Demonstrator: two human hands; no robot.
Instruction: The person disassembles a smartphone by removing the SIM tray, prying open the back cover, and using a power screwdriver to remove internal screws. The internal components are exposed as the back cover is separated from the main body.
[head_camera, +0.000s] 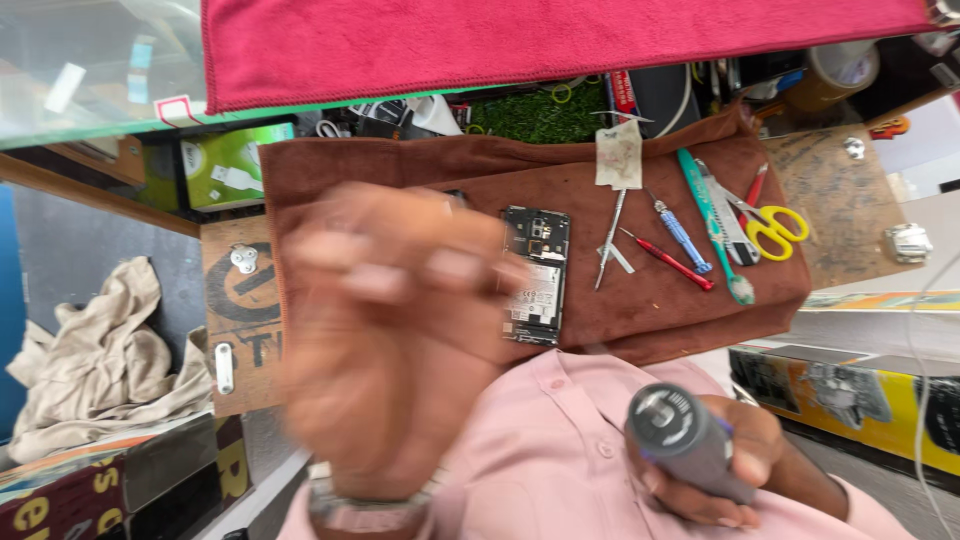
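Observation:
My left hand (390, 330) is raised close to the camera and badly blurred. Its fingers are curled, and I cannot tell whether anything is in them. A watch sits on that wrist. My right hand (735, 455), low at the right against my pink shirt, grips a thick grey cylindrical tool handle (685, 440). Beyond the hands, a phone with its back removed (537, 275) lies on a brown cloth (400, 165), its inner parts exposed. The left hand hides part of the cloth.
Right of the phone on the cloth lie metal tweezers (610, 240), a red screwdriver (668, 260), a blue screwdriver (682, 235), a teal toothbrush (710, 225) and yellow scissors (775, 228). A red cloth (560, 40) spans the top. A beige rag (90, 350) lies at the left.

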